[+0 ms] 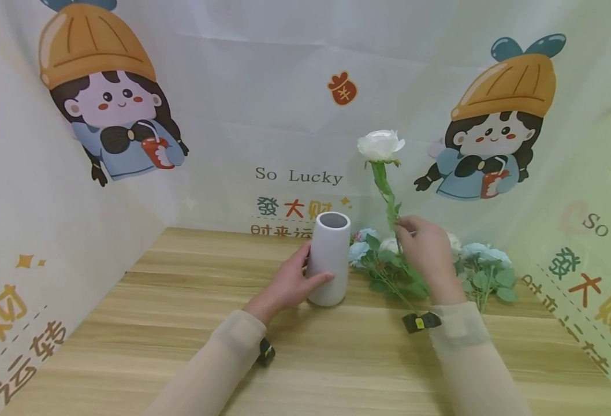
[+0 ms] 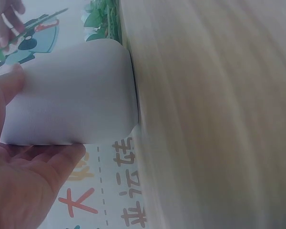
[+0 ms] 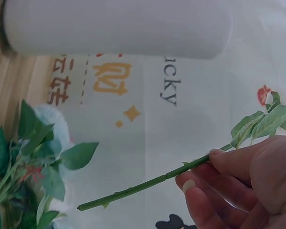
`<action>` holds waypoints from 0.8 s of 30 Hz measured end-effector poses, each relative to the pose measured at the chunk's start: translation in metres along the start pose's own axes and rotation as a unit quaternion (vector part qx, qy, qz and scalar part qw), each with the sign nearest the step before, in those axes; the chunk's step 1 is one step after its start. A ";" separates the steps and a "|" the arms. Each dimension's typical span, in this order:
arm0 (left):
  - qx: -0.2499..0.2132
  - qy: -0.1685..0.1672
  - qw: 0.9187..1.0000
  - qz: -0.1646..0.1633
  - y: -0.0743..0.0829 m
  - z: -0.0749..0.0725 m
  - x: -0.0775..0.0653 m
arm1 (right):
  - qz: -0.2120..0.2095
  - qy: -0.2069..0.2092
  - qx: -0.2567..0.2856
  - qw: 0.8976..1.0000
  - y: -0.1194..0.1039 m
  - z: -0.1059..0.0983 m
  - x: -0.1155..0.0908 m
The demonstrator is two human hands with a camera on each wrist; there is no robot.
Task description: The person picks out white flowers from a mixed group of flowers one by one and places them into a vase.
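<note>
A plain white vase stands upright on the wooden table, its round mouth facing up. My left hand grips it from the left side, thumb across the front and fingers behind; the left wrist view shows the vase between thumb and fingers. To the right of the vase, my right hand pinches the green stem of a white rose, bloom up. In the right wrist view the thumb and fingers hold the stem below its leaves, and the thorny lower end sticks out free.
Pale blue and white flowers with green leaves lie at the back right of the table, behind and beside my right hand. A printed cloth with cartoon figures and lettering closes off the back and both sides.
</note>
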State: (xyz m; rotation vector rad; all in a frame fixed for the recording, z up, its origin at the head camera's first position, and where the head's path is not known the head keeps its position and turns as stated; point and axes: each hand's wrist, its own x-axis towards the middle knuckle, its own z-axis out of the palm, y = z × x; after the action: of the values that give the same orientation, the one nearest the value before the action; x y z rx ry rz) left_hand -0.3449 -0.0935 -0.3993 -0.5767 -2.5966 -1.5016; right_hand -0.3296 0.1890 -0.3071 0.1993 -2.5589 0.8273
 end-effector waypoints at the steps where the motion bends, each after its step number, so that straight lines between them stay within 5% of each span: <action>1: 0.000 0.000 1.000 -0.001 0.000 0.000 0.000 | 0.000 0.003 0.005 1.000 -0.003 0.001 0.000; 7: 0.001 0.000 1.000 0.000 0.001 -0.001 -0.001 | -0.004 0.031 0.041 0.999 -0.023 0.004 0.003; 12: 0.000 -0.002 1.000 0.004 0.003 -0.001 0.000 | -0.023 0.102 0.085 0.991 -0.034 0.003 0.005; 19: 0.001 0.000 1.000 0.003 0.004 -0.002 0.001 | -0.088 0.205 0.170 0.960 -0.045 0.001 0.001; 24: 0.003 -0.001 1.000 -0.001 0.003 -0.001 -0.001 | -0.130 0.214 0.261 0.932 -0.052 0.005 -0.001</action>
State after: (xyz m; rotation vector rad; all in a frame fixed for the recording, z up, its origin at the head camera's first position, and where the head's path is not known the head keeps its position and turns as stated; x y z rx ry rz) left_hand -0.3430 -0.0936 -0.3964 -0.5746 -2.6030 -1.4953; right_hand -0.3164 0.1438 -0.2843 0.4536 -1.8214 1.2701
